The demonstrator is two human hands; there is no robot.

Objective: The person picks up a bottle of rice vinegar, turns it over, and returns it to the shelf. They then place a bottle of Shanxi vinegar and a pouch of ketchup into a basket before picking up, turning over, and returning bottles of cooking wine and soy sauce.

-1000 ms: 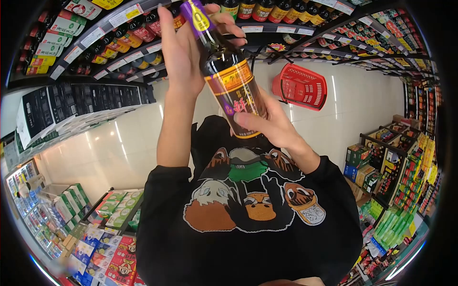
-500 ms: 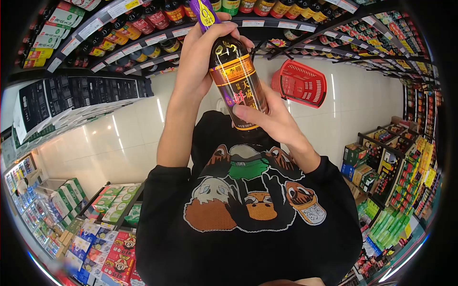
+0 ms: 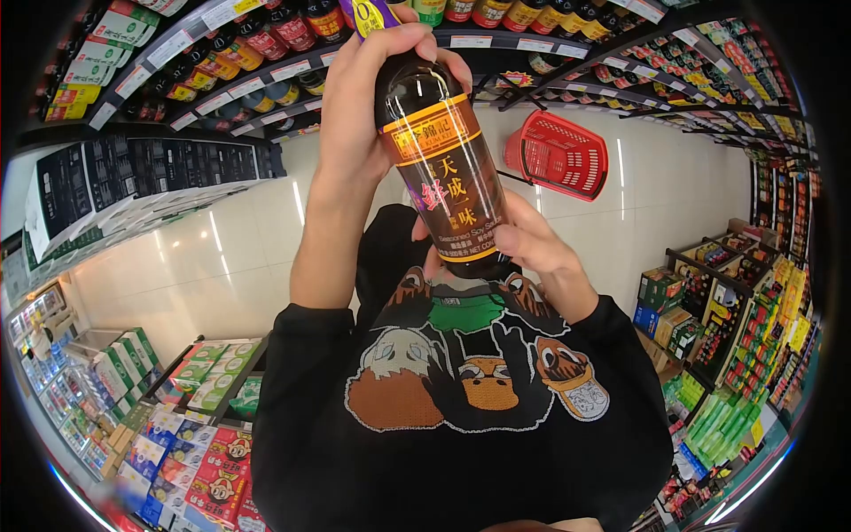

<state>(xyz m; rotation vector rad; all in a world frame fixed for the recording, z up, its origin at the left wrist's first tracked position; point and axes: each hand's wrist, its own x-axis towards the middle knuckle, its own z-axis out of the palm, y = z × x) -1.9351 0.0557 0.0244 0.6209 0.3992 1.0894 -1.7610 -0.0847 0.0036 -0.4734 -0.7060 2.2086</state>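
A dark soy sauce bottle (image 3: 448,177) with an orange and brown label is held tilted before my chest, its front label facing me. My left hand (image 3: 368,102) is wrapped round the neck, just below a purple tag marked with a 0. Low on the bottle's right side, my right hand (image 3: 532,244) grips near the base, with the thumb by the label's lower edge and other fingertips showing at the left side. The palm-side contact of both hands is hidden behind the glass.
Beyond the bottle, a shelf (image 3: 470,42) carries rows of sauce bottles and price tags. A red shopping basket (image 3: 558,155) is on the tiled floor at right. Stacked dark boxes (image 3: 160,182) stand at left, milk cartons (image 3: 217,479) at lower left, and a goods rack (image 3: 709,266) at right.
The bottle has come nearer and turned, so its label shows more squarely. My right hand has slid lower toward the base and its thumb has moved off the label's middle.
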